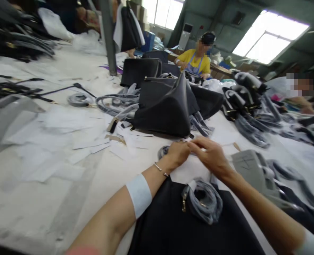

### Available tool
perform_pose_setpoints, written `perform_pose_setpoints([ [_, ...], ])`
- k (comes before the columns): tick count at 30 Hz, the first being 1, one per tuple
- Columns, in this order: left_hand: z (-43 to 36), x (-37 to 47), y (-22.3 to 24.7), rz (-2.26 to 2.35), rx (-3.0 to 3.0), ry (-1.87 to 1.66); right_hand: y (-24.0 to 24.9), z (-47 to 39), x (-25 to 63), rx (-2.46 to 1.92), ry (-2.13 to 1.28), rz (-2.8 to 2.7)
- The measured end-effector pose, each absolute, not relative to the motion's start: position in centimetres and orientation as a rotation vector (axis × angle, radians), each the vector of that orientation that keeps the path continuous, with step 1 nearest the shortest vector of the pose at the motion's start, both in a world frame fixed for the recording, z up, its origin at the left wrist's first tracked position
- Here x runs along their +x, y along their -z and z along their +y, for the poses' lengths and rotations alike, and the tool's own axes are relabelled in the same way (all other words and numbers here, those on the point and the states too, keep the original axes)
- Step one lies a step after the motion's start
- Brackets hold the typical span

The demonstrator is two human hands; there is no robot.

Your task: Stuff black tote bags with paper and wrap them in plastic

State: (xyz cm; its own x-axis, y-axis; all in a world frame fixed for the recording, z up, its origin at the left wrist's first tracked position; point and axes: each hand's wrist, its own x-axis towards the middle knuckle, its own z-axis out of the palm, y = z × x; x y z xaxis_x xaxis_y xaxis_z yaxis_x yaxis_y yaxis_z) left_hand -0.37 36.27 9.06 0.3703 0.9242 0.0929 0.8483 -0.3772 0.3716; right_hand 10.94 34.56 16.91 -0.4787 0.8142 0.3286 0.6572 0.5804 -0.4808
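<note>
My left hand (178, 153) and my right hand (208, 153) meet at the far end of a black bag (189, 233) lying in front of me. Fingers on both hands are bent and closed together; whatever is between them is hidden. Beside my left hand, partly covered by it, is a coiled wrapped strap (162, 152). A white sheet (191, 170) shows below my hands. On the near bag rests another coiled strap (206, 203) in clear wrapping, with a gold clasp (184, 204). Just beyond my hands stands a black handbag (162, 106).
Loose white papers (53, 141) cover the table's left part. A grey bin (252, 173) stands to the right, near piled wrapped straps (252, 120). A metal post (108, 39) rises at the back. Co-workers sit beyond, one in a yellow shirt (185, 56).
</note>
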Motion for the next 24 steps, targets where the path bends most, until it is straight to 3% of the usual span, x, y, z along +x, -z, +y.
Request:
perform_pose_setpoints([
  [4, 36.5, -1.1, -8.8, 1.518, 2.481, -0.415, -16.4, 34.8, 16.7, -1.479, -0.604, -2.414],
  [15, 37.0, -0.9, -8.1, 1.517, 2.511, -0.428, -17.6, 30.9, 18.1, -1.373, -1.349, -2.506],
  [24, 37.0, -0.8, -8.7, 1.562, 2.446, -0.369, -14.7, 30.2, 15.8, -1.191, -0.734, -2.692],
])
